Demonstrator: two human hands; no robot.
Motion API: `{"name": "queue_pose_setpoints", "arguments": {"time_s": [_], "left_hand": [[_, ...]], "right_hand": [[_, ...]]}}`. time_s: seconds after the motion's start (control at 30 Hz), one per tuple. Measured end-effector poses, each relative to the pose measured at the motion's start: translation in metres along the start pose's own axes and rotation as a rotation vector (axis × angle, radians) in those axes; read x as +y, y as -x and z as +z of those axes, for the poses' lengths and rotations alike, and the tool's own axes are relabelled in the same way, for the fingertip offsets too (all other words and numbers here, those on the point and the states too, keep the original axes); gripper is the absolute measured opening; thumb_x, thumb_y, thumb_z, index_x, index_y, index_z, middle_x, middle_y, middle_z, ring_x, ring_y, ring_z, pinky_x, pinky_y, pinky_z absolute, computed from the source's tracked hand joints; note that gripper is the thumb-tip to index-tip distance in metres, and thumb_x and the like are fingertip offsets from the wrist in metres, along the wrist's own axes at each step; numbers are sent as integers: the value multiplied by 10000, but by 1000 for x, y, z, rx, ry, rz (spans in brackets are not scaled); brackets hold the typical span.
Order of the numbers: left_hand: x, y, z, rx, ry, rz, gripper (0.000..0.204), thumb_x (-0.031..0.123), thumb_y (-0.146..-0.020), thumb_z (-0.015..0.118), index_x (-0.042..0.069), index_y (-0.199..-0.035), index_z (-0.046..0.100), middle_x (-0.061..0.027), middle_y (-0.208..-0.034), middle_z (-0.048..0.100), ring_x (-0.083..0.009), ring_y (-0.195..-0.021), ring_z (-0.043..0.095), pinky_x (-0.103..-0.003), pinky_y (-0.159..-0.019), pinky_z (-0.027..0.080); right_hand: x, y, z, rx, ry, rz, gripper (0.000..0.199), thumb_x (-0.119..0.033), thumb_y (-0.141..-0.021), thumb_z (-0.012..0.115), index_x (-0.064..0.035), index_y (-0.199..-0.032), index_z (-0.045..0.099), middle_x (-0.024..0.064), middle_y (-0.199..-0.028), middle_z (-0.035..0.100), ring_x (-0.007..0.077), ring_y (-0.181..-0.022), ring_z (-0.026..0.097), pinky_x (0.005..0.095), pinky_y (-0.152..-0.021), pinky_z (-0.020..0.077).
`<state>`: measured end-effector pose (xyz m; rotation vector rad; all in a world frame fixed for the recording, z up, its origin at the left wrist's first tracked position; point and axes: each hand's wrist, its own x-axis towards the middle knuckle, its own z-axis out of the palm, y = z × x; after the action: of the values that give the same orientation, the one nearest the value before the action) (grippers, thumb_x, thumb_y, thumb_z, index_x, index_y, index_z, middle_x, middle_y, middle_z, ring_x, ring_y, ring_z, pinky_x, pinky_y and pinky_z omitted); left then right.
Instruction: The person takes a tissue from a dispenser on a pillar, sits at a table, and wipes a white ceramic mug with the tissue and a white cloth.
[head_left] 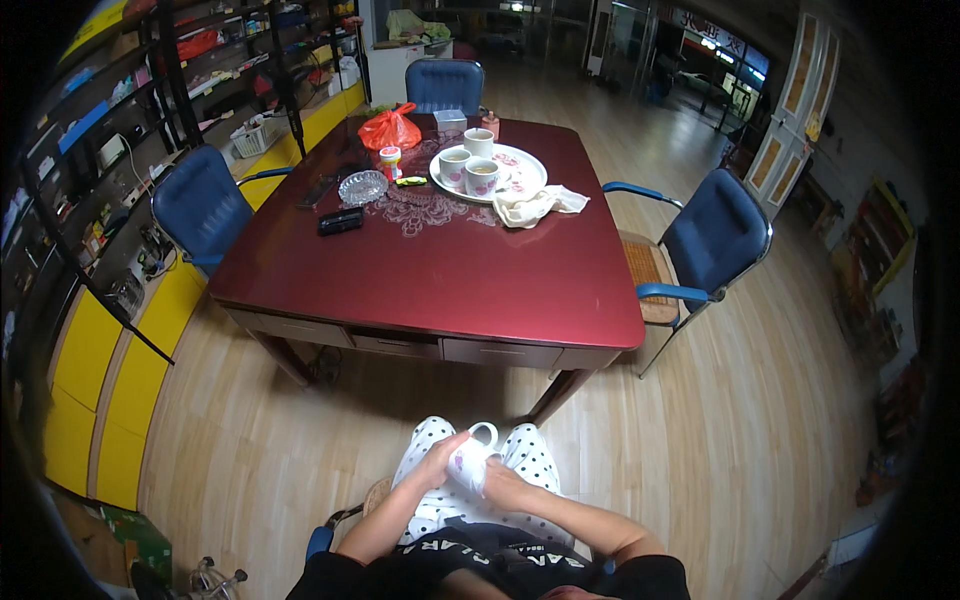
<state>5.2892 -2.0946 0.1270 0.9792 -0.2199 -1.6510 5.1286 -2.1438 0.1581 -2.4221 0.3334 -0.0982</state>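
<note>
Over my lap, my left hand (438, 464) grips a white mug (467, 463) with a pink flower pattern, its handle pointing away from me. My right hand (504, 486) is closed at the mug's right side, near its mouth. Those fingertips are hidden, and I cannot tell whether they hold a cloth or only the mug. On the table ahead, a round white tray (531, 171) with pink flowers carries several similar mugs, one of them this white mug (482, 177) with liquid in it. A crumpled cream cloth (535, 207) lies over the tray's near right edge.
The dark red table (450, 270) also bears a red plastic bag (390, 128), a glass ashtray (362, 187), a black case (341, 221) and a small white-and-red bottle (390, 163). Blue chairs stand left, right (715, 235) and behind. Loaded shelves (130, 150) line the left wall.
</note>
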Motion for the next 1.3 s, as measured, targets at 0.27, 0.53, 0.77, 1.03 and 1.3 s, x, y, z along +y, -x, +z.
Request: {"name": "queue_pose_setpoints", "arguments": {"time_s": [0.27,0.53,0.77,1.03,1.3], "left_hand": [[2,7,1,26,143,-151,316,353,-872,448,72,-968,556,-61,-910,604,-175,-830,577,-326,-744,455],[-5,-3,-11,142,141,-14,385,378,-853,481,56,-1062,510,-84,-951,589,-203,-855,583,-369,-737,476],[-3,-9,2,162,181,71,346,353,-824,535,46,-983,554,-67,-893,599,-179,-826,577,-326,-733,457],[1,-13,-4,99,188,-105,376,393,-816,532,70,-1006,545,-79,-911,602,-200,-822,585,-353,-717,464],[-18,-20,-14,280,124,270,375,350,-824,537,14,-988,563,-85,-889,594,-181,-779,582,-294,-690,462]], "right_hand": [[-22,-7,-38,-259,-34,21,266,-36,-772,496,18,-1033,502,167,-976,544,289,-859,546,343,-747,455],[-6,-23,-28,233,-1798,767,320,-43,-838,483,59,-1133,414,147,-1070,516,225,-941,557,340,-815,479],[-27,-18,11,305,-623,97,443,25,-759,443,22,-1192,348,194,-1156,439,304,-1069,446,364,-909,359],[15,-6,-4,64,-48,-113,527,98,-652,429,18,-1172,408,217,-1157,451,352,-1117,411,365,-937,344],[-30,-46,-15,258,-1495,603,433,92,-705,426,9,-1130,440,127,-1093,507,233,-1031,499,327,-866,388]]}}
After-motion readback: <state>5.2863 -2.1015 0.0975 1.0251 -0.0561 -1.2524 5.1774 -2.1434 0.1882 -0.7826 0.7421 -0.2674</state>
